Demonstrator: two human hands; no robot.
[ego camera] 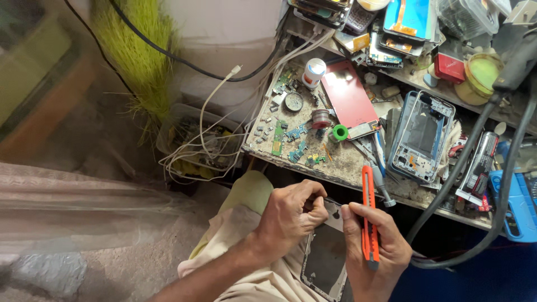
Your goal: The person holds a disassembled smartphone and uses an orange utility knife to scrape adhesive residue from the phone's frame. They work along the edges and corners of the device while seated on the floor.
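1. One phone back panel, grey and flat, resting on the lap under both hands; long axis running from the knees up toward the bench, upper end tucked beneath the fingers.
2. Left hand curled tight over the panel's upper corner, fingertips pinched on its edge.
3. Right hand just beside the left, closed around one orange utility knife; knife upright, long axis parallel to the panel's, tip aimed away from the body toward the bench edge.
4. Straight beyond the knife tip, one grey-handled screwdriver lying on the bench near its front edge.
5. Farther out past the right hand, one pale blue phone frame, hollow, long axis roughly upright in view.
6. Beyond the left hand, a red rectangular panel, a green tape ring touching its lower corner, one solder spool, and many small green circuit boards scattered, too many to count.
7. Farther still, one white cylindrical bottle with a blue band label.
8. To the right of the right hand, a dark tube with a red and white label, crossed by two thick black cables.
9. Well left of the left hand, white cables tangled over a clear tub on the floor.
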